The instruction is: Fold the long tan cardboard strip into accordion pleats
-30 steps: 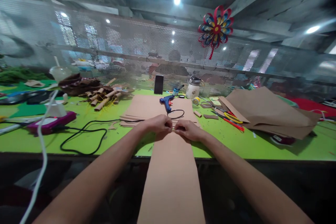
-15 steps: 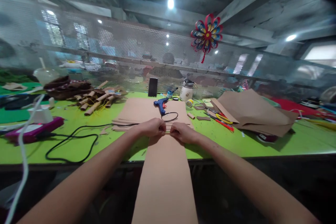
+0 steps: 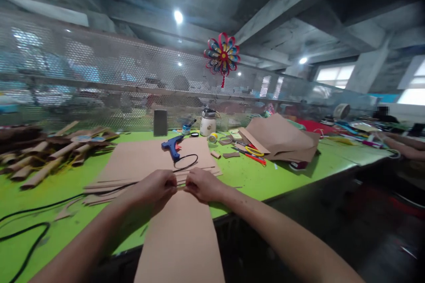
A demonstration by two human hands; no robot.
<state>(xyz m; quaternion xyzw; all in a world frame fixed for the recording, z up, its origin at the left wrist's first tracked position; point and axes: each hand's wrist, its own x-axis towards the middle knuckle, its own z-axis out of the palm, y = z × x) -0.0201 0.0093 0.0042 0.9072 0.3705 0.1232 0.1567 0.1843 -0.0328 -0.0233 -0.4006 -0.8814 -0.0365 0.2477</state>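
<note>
A long strip of brown kraft paper [image 3: 181,234] hangs over the table's front edge toward me. My left hand [image 3: 162,183] pinches its far end, fingers closed. Close beside it, my right hand [image 3: 201,184] pinches the same end at the right. Between the fingertips the end looks narrowly folded or rolled, though the fingers hide most of it. Just beyond my hands lies a stack of brown paper sheets [image 3: 129,159]. On top of the stack rests a blue hot glue gun [image 3: 172,147] with a red trigger and a black cord.
Rolled paper tubes [image 3: 49,159] lie at the left on the green table [image 3: 239,185]. Scissors and pliers [image 3: 254,154] sit right of the stack, near a large pile of brown paper [image 3: 282,137]. A white jar [image 3: 208,124] stands behind. Another person's arm [image 3: 405,143] shows far right.
My view has swung to the right, so the table's things sit further left and another person's arm appears. Both hands keep their pinch on the paper's end.
</note>
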